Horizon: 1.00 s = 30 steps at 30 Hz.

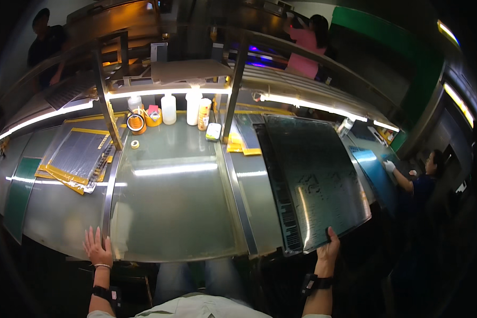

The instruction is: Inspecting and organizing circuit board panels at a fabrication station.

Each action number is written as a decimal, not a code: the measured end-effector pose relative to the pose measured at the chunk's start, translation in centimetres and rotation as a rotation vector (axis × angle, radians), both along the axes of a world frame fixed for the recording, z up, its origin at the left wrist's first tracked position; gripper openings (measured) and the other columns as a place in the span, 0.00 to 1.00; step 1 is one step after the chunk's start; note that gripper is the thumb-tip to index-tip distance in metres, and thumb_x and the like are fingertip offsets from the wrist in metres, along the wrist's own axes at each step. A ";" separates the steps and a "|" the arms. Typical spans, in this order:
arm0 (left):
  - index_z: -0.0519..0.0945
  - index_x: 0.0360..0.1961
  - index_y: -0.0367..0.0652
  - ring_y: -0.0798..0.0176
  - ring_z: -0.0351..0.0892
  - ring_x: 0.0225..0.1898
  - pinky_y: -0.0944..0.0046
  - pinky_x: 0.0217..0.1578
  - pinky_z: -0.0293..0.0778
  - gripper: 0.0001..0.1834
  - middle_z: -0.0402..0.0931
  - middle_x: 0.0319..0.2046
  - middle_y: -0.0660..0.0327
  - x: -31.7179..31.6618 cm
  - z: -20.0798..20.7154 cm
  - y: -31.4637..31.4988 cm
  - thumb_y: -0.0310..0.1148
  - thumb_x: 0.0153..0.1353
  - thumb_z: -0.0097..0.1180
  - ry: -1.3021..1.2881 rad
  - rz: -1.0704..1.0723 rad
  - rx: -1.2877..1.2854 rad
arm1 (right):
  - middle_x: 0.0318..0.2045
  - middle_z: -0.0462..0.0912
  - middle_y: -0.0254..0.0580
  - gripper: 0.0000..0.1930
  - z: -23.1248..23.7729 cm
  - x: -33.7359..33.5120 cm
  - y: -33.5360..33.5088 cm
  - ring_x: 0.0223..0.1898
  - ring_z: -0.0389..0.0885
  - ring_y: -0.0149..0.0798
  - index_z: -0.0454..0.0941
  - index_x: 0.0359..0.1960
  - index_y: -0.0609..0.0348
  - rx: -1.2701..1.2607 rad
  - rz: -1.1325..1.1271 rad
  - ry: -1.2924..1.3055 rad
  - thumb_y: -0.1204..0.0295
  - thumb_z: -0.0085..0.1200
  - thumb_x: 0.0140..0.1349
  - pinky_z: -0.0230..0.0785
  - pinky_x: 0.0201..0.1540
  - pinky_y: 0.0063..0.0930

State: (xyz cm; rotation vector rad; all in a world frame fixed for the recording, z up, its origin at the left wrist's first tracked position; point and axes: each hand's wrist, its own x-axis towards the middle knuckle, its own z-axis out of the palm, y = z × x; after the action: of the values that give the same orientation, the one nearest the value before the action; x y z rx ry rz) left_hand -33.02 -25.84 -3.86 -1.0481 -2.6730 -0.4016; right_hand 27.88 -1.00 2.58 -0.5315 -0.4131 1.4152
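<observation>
On the front edge of the glass-topped bench [169,222], at the left, my left hand [97,248] rests with its fingers stretched and spread, holding nothing. My right hand [328,249] grips the near edge of a large, dark, glossy sheet [328,164]; the thumb lies on top and the other fingers are hidden underneath. This sheet lies at a slant on the right part of the bench, its near corner jutting past the front edge. Another dark sheet [281,206] with black markings shows along its left side, partly covered by it.
Along the back stand white bottles [168,108], an orange tape roll [136,123] and a small yellow-green box [213,131]. Yellow-edged films [82,153] lie stacked at left, beside a green sheet [24,183]. A metal post [236,90] rises behind. One co-worker [421,175] handles a blue sheet [373,167] at right.
</observation>
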 end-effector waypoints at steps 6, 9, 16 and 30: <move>0.67 0.59 0.53 0.50 0.50 0.66 0.42 0.62 0.45 0.26 0.56 0.64 0.57 0.3 0.3 0.1 0.45 0.59 0.48 -0.006 0.015 -0.038 | 0.44 0.76 0.46 0.16 -7.4 1.3 -2.7 0.46 0.75 0.45 0.71 0.47 0.67 -0.348 0.011 -0.059 0.78 0.51 0.56 0.65 0.53 0.37; 0.66 0.60 0.53 0.51 0.50 0.66 0.42 0.62 0.45 0.27 0.56 0.64 0.58 0.8 -0.1 0.9 0.45 0.60 0.48 -0.010 -0.001 -0.061 | 0.44 0.76 0.43 0.17 -10.8 4.5 -3.4 0.46 0.75 0.44 0.71 0.48 0.63 -0.292 -0.047 -0.145 0.82 0.52 0.54 0.68 0.50 0.38; 0.65 0.61 0.54 0.52 0.49 0.67 0.41 0.62 0.44 0.27 0.55 0.65 0.59 -0.6 -0.4 -0.3 0.46 0.60 0.47 -0.029 0.026 -0.081 | 0.43 0.76 0.48 0.19 -3.6 1.4 -6.9 0.45 0.76 0.46 0.68 0.50 0.70 -0.210 -0.160 -0.153 0.79 0.50 0.54 0.68 0.50 0.37; 0.61 0.64 0.51 0.46 0.44 0.68 0.42 0.62 0.45 0.39 0.49 0.66 0.53 16.7 5.8 15.0 0.37 0.49 0.60 -0.012 -0.855 0.171 | 0.27 0.81 0.45 0.15 -4.6 2.3 0.1 0.22 0.80 0.35 0.74 0.34 0.67 -0.399 0.015 -0.587 0.66 0.58 0.55 0.71 0.21 0.23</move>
State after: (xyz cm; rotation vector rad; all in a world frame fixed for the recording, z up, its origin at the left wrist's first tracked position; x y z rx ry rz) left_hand -16.34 -10.85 1.95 -2.0778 -2.0076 -0.7570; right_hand 30.18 -0.90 -2.05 -1.2842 -0.6024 1.3443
